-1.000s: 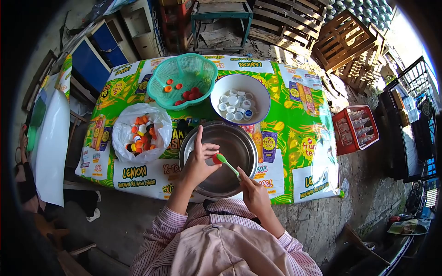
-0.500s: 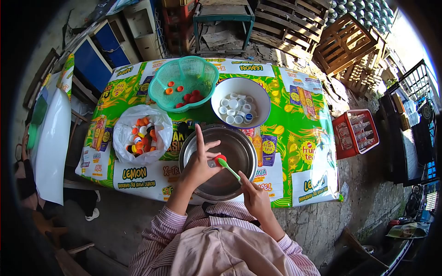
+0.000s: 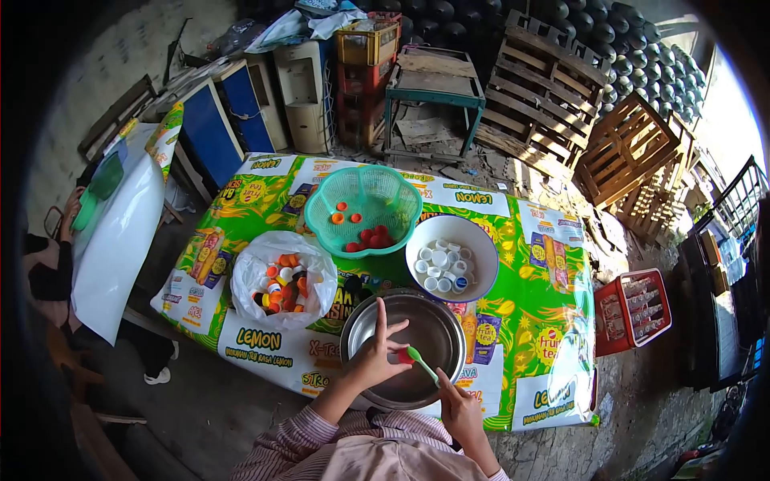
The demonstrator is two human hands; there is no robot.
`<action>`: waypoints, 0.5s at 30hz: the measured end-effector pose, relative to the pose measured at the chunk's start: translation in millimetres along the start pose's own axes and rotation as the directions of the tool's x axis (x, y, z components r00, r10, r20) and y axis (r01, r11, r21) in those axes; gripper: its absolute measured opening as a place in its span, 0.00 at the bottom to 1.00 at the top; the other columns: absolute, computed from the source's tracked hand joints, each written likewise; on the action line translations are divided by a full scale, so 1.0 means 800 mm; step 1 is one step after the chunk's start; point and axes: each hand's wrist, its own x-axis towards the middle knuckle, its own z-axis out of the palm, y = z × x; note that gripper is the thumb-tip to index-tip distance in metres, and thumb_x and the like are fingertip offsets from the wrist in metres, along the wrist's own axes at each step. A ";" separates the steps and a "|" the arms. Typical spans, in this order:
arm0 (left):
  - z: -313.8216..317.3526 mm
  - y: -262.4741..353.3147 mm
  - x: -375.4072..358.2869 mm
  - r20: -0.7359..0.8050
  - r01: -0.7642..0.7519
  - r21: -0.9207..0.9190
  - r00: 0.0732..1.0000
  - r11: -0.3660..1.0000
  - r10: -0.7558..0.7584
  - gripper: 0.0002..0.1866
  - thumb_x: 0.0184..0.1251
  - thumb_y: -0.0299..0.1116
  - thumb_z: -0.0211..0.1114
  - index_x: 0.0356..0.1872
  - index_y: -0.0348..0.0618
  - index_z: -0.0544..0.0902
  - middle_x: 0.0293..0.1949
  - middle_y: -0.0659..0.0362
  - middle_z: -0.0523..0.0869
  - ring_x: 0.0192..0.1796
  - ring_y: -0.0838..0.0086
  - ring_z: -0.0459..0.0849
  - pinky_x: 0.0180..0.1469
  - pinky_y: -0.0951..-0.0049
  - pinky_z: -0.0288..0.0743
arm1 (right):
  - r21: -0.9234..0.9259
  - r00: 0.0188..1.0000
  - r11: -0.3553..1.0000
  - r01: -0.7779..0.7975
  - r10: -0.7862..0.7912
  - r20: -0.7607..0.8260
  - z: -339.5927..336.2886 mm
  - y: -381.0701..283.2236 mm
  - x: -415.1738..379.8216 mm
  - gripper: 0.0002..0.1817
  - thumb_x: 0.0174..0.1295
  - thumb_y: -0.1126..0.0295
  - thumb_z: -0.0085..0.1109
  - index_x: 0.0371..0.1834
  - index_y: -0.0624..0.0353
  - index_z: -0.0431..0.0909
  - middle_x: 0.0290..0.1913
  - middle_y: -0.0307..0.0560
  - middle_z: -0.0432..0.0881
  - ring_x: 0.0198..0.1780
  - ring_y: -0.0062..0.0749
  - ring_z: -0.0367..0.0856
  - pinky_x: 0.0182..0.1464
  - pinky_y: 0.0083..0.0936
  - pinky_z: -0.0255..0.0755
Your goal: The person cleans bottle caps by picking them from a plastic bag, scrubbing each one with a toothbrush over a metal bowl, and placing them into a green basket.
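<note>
My left hand [image 3: 374, 365] pinches a red bottle cap [image 3: 403, 355], its index finger pointing up. In my right hand [image 3: 459, 410] is a green toothbrush [image 3: 424, 366], its head against the cap. Both hands are over a steel basin [image 3: 460, 343] at the table's near edge. Behind it stands a white bowl [image 3: 486, 250] with a blue rim, containing several white caps. A teal plastic basket [image 3: 321, 200] holds orange and red caps. To the left, a white plastic bag [image 3: 247, 282] is filled with mixed orange, white, red and dark caps.
A green printed sheet [image 3: 521, 309] covers the table. On the right, a red crate [image 3: 611, 321] stands on the floor. Wooden pallets [image 3: 545, 88] lean behind, beside a small metal table [image 3: 437, 76]. At far left, another person's hand [image 3: 70, 210] is near a second table.
The head view has tilted up, so the table and hands appear lower and further right. The cap and toothbrush remain in my hands, the brush head now covering more of the cap.
</note>
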 end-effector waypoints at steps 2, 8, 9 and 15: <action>-0.002 0.003 -0.001 -0.017 0.053 -0.046 0.998 0.998 -0.054 0.66 0.49 0.23 0.72 0.66 0.55 0.17 0.60 0.44 0.71 0.48 0.64 0.83 0.50 0.67 0.78 | -0.201 0.991 0.971 -0.131 0.135 0.003 -0.009 0.010 0.004 0.28 0.59 0.73 0.53 0.64 0.42 0.66 0.25 0.46 0.79 0.22 0.46 0.78 0.23 0.39 0.71; -0.049 -0.019 0.056 -0.199 -0.148 0.101 0.966 0.984 0.166 0.48 0.55 0.23 0.66 0.71 0.45 0.42 0.51 0.48 0.79 0.51 0.62 0.80 0.54 0.65 0.74 | -0.032 0.997 0.998 -0.057 0.059 0.044 -0.009 -0.002 0.002 0.28 0.57 0.75 0.53 0.64 0.45 0.66 0.24 0.51 0.77 0.22 0.46 0.78 0.23 0.38 0.70; -0.066 -0.025 0.079 -0.240 -0.175 0.153 0.948 0.973 0.208 0.44 0.55 0.23 0.65 0.70 0.44 0.47 0.49 0.49 0.80 0.51 0.62 0.80 0.54 0.65 0.73 | -0.032 0.992 0.994 -0.104 0.106 0.076 -0.010 -0.008 0.003 0.27 0.57 0.77 0.53 0.63 0.48 0.67 0.27 0.54 0.79 0.26 0.48 0.80 0.27 0.38 0.71; -0.132 -0.083 0.212 -0.337 -0.143 0.384 0.898 0.912 0.283 0.33 0.57 0.25 0.64 0.63 0.42 0.60 0.49 0.50 0.80 0.50 0.59 0.80 0.54 0.65 0.74 | 0.025 0.995 0.995 -0.097 0.096 0.016 -0.008 0.006 0.015 0.23 0.58 0.80 0.50 0.60 0.58 0.70 0.23 0.56 0.76 0.20 0.44 0.75 0.24 0.35 0.66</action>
